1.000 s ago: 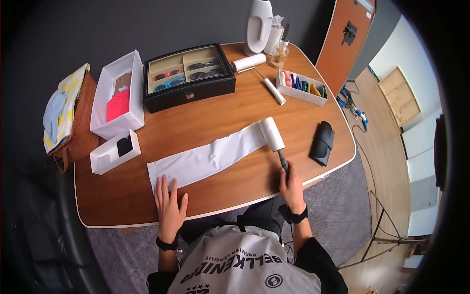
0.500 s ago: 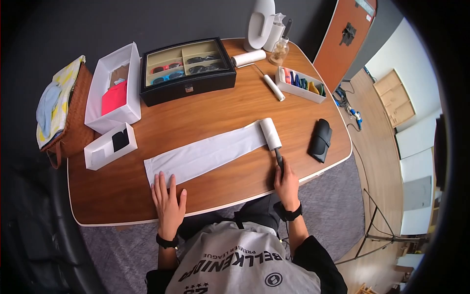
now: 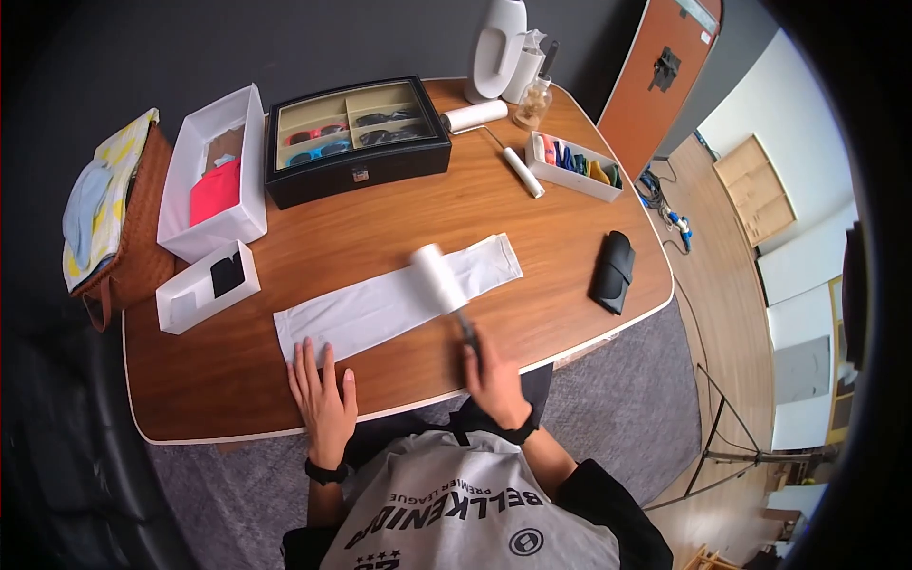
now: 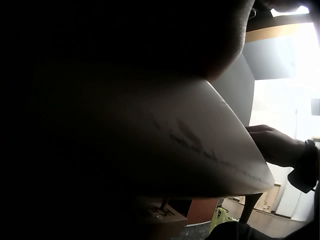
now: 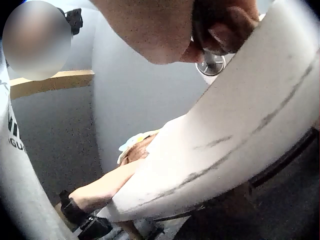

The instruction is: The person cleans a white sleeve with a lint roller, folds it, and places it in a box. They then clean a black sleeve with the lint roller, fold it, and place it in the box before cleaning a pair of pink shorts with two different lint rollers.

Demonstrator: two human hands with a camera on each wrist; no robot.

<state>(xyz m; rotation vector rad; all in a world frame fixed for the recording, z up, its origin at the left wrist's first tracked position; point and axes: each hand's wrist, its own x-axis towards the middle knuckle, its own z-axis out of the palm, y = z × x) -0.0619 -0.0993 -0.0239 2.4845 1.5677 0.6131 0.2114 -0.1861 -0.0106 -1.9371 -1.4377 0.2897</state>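
Left fingers (image 3: 313, 367) lie spread, right fingers (image 3: 487, 353) curled

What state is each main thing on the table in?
White cloth: spread flat
Lint roller: held in the right grip, over the cloth
Left grip: resting on the cloth's left end
Display case: lid shut
Black pouch: closed
Three white boxes: open
Second roller: lying unheld
Clear bottle: upright

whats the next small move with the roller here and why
Probably have the right hand roll the white roller toward the left hand: the roller is partway along the white cloth, with cloth between it and that hand, which touches the cloth's left end and may steady it.
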